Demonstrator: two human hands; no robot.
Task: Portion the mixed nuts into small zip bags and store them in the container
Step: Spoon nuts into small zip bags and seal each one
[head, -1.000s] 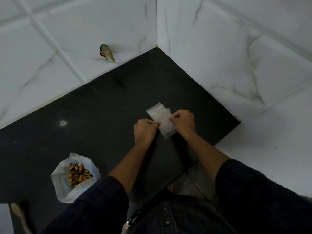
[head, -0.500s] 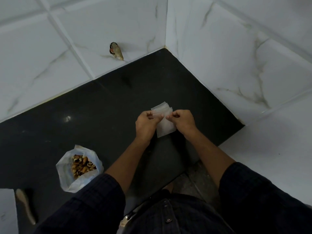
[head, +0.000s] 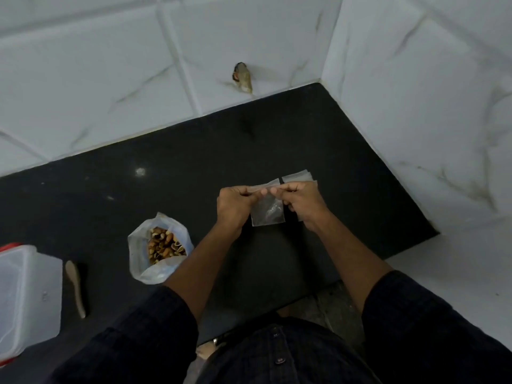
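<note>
Worktop (head: pixel 194 167): black polished stone, set into a corner of white marbled wall tiles (head: pixel 97 65).

Container (head: pixel 26 297): translucent plastic box with red trim, at the left edge of the worktop, partly out of view.

Bag of nuts (head: pixel 160 248): clear plastic, mouth open and upward, mixed nuts showing inside; stands left of the left forearm, well apart from the container.

Left hand (head: pixel 232 203): fingers curled, pinching the top left edge of one zip bag.

Right hand (head: pixel 303 202): fingers curled, pinching the top right edge of the same bag.

Zip bag (head: pixel 268 213): small, clear, held between both hands above the worktop, hanging down from its top edge; whether its mouth is parted cannot be told.

Spare zip bags (head: pixel 297 176): small stack lying flat on the worktop, just behind the right hand.

Spoon (head: pixel 76 286): pale, lying between container and bag of nuts.
</note>
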